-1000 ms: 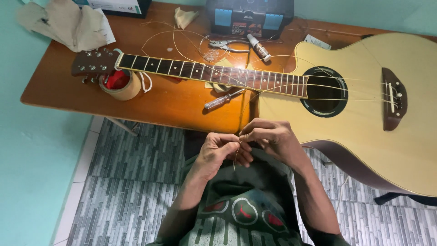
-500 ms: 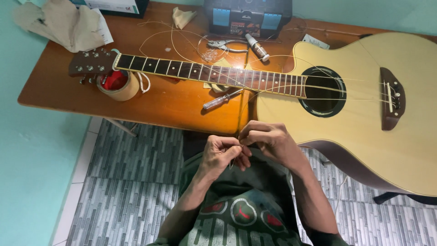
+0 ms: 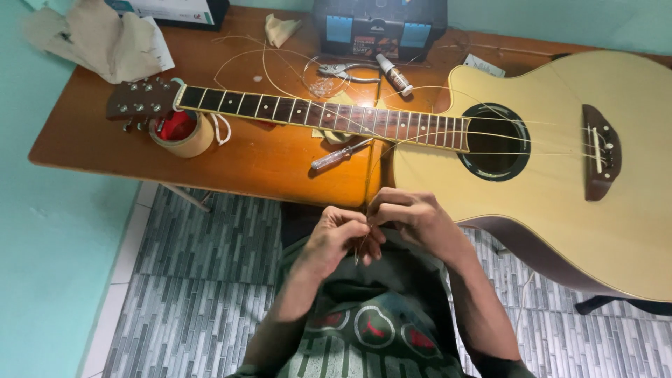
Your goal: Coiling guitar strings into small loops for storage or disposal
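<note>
At six o'clock below the table, we pinch a thin guitar string between left hand and right hand; guitar at two o'clock.

Below the desk edge, the left hand and right hand meet, fingers pinching a thin guitar string that rises to the pale acoustic guitar lying across the desk beside a screwdriver.
</note>
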